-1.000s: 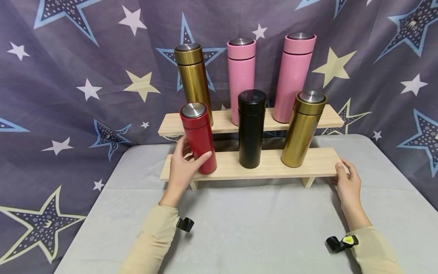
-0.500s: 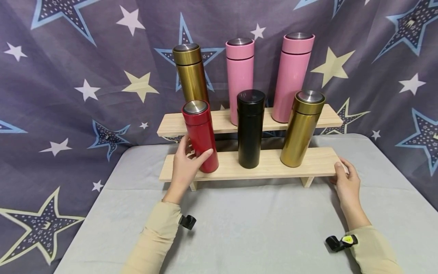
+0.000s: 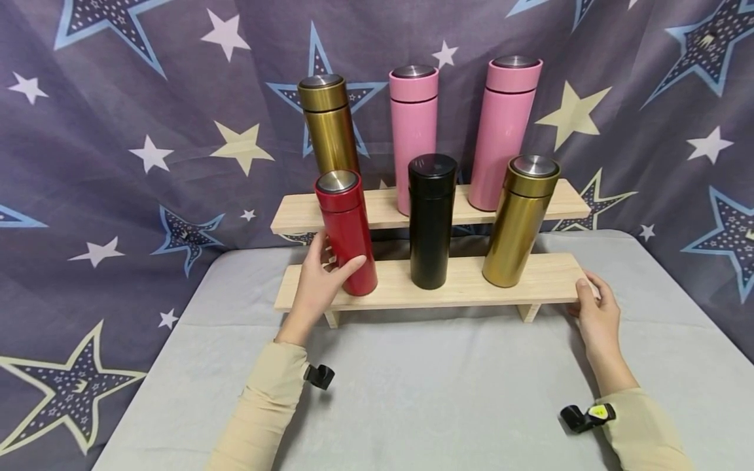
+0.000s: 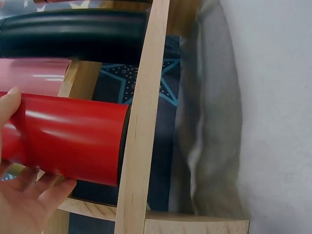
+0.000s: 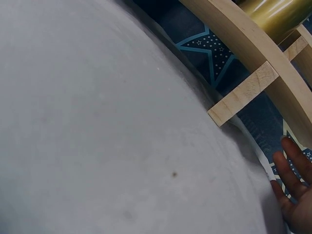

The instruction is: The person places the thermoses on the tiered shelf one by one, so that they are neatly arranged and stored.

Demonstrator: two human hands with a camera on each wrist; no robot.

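In the head view my left hand [image 3: 315, 281] grips the lower part of a red thermos bottle [image 3: 347, 229], thumb across its front and fingers round its left side. The bottle stands upright at the left of the lower board of a two-tier wooden rack [image 3: 465, 281]; the left wrist view shows its base [image 4: 119, 146] right at the board. My right hand [image 3: 601, 320] holds the right end of the lower board, with the thumb on top. The right wrist view catches only the fingers [image 5: 292, 178] of that hand, beside the board's end.
A black thermos [image 3: 432, 229] and a gold thermos [image 3: 518, 229] share the lower board. Behind, the upper board bears another gold thermos [image 3: 330, 131] and two pink thermoses, one in the middle [image 3: 414, 137] and one at right [image 3: 505, 131]. A grey cloth [image 3: 436, 386] covers the table.
The red thermos, in my left hand, has shifted slightly right and toward the back of the lower board. My right hand has stayed at the board's end.
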